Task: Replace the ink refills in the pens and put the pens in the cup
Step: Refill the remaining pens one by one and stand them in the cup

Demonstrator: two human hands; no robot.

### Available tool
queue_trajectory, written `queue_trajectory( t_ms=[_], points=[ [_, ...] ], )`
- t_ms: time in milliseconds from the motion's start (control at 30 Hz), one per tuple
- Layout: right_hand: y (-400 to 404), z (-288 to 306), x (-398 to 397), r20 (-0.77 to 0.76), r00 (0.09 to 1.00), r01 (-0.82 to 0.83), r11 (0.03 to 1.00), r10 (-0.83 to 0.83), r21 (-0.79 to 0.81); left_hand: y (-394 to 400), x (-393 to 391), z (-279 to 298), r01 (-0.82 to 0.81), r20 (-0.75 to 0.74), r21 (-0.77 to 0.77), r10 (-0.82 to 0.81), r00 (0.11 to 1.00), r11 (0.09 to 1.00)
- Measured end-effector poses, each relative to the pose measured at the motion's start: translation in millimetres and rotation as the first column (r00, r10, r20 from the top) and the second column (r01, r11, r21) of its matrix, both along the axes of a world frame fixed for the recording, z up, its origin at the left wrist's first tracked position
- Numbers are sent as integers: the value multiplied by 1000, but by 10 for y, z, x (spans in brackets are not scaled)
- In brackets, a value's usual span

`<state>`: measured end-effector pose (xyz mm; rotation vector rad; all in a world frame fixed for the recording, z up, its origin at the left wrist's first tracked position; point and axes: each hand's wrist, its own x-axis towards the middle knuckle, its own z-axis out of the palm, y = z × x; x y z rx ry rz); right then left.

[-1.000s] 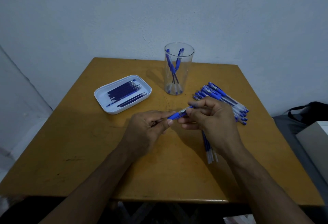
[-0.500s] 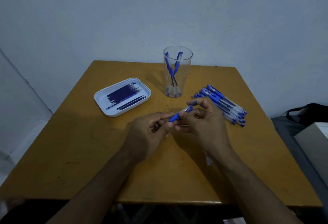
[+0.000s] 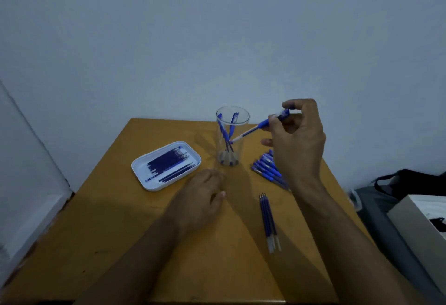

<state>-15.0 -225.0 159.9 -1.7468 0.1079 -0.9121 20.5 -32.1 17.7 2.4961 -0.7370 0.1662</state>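
The right hand (image 3: pixel 298 140) is raised over the wooden table (image 3: pixel 101 227), thumb and forefinger pinching a blue pen (image 3: pixel 261 125) that slants down with its far end in front of the clear plastic cup (image 3: pixel 232 135), where two more pens (image 3: pixel 228 133) stand. The left hand (image 3: pixel 201 198) rests on the tabletop with its fingers loose, holding nothing. A white tray of refills (image 3: pixel 166 166) lies left of the cup, a pile of blue pens (image 3: pixel 268 168) right of it, and a few loose refills (image 3: pixel 269 222) nearer the person.
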Motion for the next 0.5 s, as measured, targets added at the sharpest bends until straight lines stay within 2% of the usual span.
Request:
queue_trajectory(
  t_ms=[133,233,333,500],
  points=[
    [70,202,253,151,988,28,992,-10,-119,-68,80,-2,-17,-23,102,19,1000,995],
    [115,227,486,161,987,34,961,12,-276,-77,93,-31,-27,-56,131,34,998,991],
    [145,134,716,94,995,23,888,23,-459,-70,102,-58,-26,-57,140,34,998,990],
    [165,-8,923,-155,986,-68,709,-60,-702,-62,123,-102,-30,-44,150,37,998,988]
  ],
)
